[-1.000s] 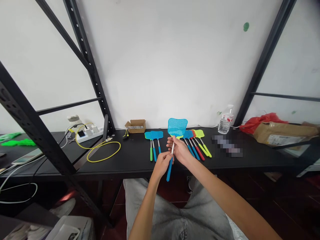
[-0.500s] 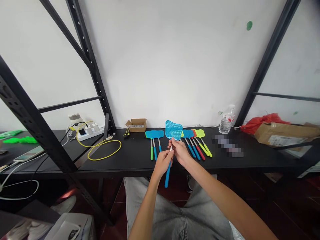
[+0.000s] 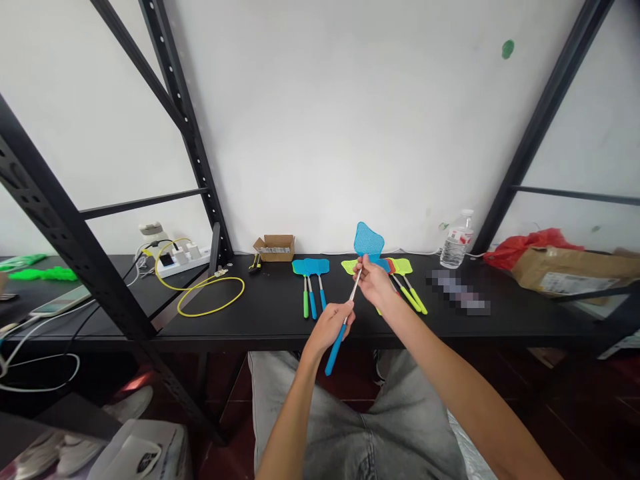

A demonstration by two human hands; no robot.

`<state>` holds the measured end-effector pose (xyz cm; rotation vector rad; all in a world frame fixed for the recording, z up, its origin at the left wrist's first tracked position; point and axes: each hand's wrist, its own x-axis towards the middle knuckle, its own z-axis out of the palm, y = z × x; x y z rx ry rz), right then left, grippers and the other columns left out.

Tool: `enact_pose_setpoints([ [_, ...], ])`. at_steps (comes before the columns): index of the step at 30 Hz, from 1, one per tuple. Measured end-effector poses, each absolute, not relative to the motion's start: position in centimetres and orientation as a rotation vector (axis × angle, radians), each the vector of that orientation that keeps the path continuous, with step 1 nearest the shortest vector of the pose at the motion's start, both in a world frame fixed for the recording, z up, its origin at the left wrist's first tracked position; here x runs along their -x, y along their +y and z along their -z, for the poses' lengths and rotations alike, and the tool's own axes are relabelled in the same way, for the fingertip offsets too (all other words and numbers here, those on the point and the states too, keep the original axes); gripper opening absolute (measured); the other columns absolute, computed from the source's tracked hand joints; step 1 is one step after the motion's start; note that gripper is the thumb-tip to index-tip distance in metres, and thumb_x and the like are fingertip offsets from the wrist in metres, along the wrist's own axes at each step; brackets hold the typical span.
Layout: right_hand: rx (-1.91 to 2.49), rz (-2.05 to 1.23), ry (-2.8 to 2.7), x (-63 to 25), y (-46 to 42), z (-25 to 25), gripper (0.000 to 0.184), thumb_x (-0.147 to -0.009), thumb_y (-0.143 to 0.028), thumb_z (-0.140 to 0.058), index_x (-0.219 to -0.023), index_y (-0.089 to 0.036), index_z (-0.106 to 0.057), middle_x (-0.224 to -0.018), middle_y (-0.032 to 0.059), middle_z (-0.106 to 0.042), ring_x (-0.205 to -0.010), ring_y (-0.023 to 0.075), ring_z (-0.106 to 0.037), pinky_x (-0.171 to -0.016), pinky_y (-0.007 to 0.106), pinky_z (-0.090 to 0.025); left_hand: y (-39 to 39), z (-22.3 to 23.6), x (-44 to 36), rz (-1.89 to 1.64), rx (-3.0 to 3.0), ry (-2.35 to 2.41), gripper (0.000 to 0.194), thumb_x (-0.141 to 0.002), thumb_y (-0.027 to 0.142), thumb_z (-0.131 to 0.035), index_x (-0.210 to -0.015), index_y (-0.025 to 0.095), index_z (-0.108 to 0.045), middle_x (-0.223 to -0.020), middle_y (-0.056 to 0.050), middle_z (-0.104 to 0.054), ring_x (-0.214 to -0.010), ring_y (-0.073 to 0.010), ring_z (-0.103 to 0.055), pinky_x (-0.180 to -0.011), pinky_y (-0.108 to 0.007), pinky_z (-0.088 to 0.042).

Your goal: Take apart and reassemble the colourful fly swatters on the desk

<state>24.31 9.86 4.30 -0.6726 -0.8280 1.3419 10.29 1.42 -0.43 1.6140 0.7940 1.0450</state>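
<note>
Both hands hold one blue fly swatter [image 3: 369, 240], tilted with its mesh head up and to the right. My left hand [image 3: 334, 325] is closed round the metal shaft just above the blue grip. My right hand [image 3: 373, 277] pinches the shaft close under the head. A stretch of bare metal rod shows between the hands. To the left lies a group of blue and green fly swatters [image 3: 316, 267] on the black shelf. Behind my right hand and forearm lie more swatters, among them yellow-green ones [image 3: 401, 267], partly hidden.
On the black shelf [image 3: 270, 313] stand a small open cardboard box [image 3: 277, 248] and a water bottle [image 3: 457, 239]. A yellow cable [image 3: 240, 297] loops at left near a power strip [image 3: 185, 260]. At right lies a larger carton [image 3: 560, 270] with red plastic [image 3: 530, 245]. Black metal posts rise on both sides.
My right hand has slid up and right, away from my left hand, and the swatter's shaft between them is longer. The head has moved up and right; the swatter tilts more.
</note>
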Motion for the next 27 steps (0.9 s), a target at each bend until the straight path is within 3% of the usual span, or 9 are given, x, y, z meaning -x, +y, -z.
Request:
enact_pose_setpoints([
  [9, 0.743, -1.240, -0.753, -28.4, 12.6, -7.2, 0.025, -0.077, -0.042, -0.077, -0.077, -0.023, -0.062, -0.064, -0.0003, -0.061, -0.064, 0.0147, -0.061, -0.056, 0.027, -0.050, 1.3, 0.0, -10.4, -1.008, -1.673, 0.725, 0.053, -0.092, 0.059, -0.042, -0.057, 0.020, -0.047, -0.036, 0.004, -0.041, -0.035, -0.0091, -0.035, -0.049, -0.025, -0.029],
  [17, 0.748, -1.272, -0.874, -27.4, 10.1, -6.9, 0.027, -0.080, -0.048, -0.071, -0.084, -0.021, -0.068, -0.079, 0.0032, -0.069, -0.070, 0.0153, -0.064, -0.057, 0.026, -0.049, 1.3, 0.1, -10.0, -1.046, -1.682, 0.721, 0.047, -0.094, 0.049, -0.045, -0.059, 0.018, -0.051, -0.039, 0.004, -0.043, -0.038, -0.0082, -0.037, -0.053, -0.025, -0.031],
  [27, 0.801, -1.330, -1.422, -23.9, 5.5, -2.8, 0.043, -0.078, -0.060, -0.066, -0.076, -0.017, -0.069, -0.083, 0.0080, -0.071, -0.072, 0.0180, -0.063, -0.059, 0.028, -0.047, 2.5, 1.3, -10.1, -1.126, -1.628, 0.767, 0.049, -0.094, 0.059, -0.040, -0.068, 0.019, -0.046, -0.035, 0.008, -0.038, -0.032, -0.0058, -0.026, -0.041, -0.022, -0.018],
])
